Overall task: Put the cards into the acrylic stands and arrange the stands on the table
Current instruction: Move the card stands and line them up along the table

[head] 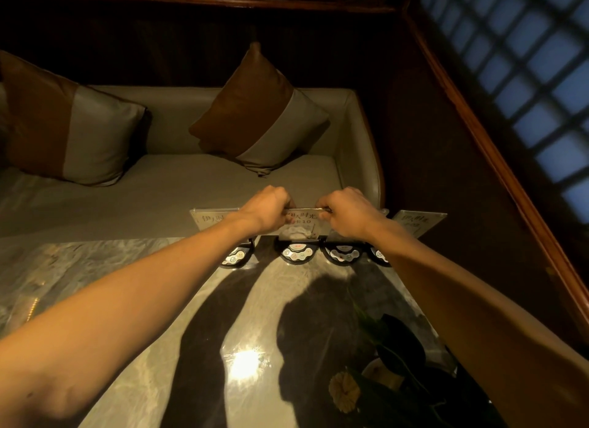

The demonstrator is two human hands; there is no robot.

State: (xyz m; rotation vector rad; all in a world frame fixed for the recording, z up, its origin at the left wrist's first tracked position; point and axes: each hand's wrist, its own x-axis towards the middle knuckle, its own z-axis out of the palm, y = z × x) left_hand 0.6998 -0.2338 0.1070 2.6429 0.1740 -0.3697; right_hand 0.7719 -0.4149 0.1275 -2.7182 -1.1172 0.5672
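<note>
At the far left a brown and grey cushion (73,121) leans on the grey sofa (178,185) beyond the tabletop (134,268), which is glossy marble with a bright glare spot near the front. A 2nd cushion (261,111) of the same colours stands on its corner further along the seat.

Along the far edge of the tabletop runs a row of acrylic stands. The left stand (207,218) is upright with a card inside, partly hidden by the left forearm. Next comes the left hand (267,209), its fingers (288,206) closed on the top edge of the middle stand (302,226). This stand sits upright at the far edge and shows printed characters and the number 10. The right hand (345,212) pinches the same top edge from the other side, fingers together on it. Whether they grip the card or only the acrylic I cannot tell.

In front of the stands lie 4 dark round call-button units (298,252), side by side, 2 of them half covered by the arms. Past the right wrist, the right stand (417,222) tilts at an angle near the corner. In the near right corner sits a dark-leaved plant (398,338), and a lattice window (526,70) fills the right wall.
</note>
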